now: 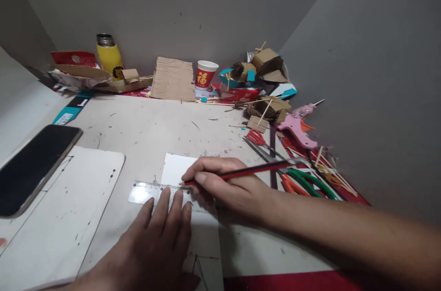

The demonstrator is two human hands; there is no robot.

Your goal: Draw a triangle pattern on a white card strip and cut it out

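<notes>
A clear plastic ruler [139, 192] lies across a white sheet of paper [177, 167] on the table. My left hand [155, 240] rests over the ruler, its fingers spread and their tips pressing on it. In my right hand [227, 183] is a red and black pencil [255, 169], pinched near its point. The pencil's tip meets the paper at the ruler's upper edge. Drawn lines show on the lower part of the sheet, partly covered by my left hand.
At left, a black phone [37, 167] lies on a marked white board [93, 190]. Scissors [257, 137], green-handled pliers [310, 181] and a pink glue gun [298, 128] sit at right. Along the back stand a yellow bottle [109, 57], cardboard [172, 77] and a paper cup [206, 75].
</notes>
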